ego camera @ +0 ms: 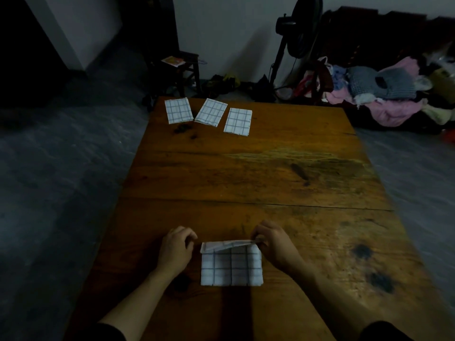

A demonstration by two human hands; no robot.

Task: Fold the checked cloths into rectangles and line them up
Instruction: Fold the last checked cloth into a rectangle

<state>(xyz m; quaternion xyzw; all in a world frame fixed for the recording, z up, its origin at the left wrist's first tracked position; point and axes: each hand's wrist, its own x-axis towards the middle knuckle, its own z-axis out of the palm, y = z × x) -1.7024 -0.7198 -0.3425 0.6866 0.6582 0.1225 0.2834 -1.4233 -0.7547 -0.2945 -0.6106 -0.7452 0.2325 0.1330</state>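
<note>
While the right hand [273, 244] pinches the checked cloth's [231, 267] raised far edge, the left hand [176, 247], fingers curled empty, sits just beside its corner; advise pinching there too, folding edges flush.

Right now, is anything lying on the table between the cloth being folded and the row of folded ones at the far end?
Nothing visible does. Between the cloth in hand and the three folded cloths lies only bare wooden table, dark stains and cracks but no objects. The right hand pinches its far edge; the left hand is beside it.
</note>
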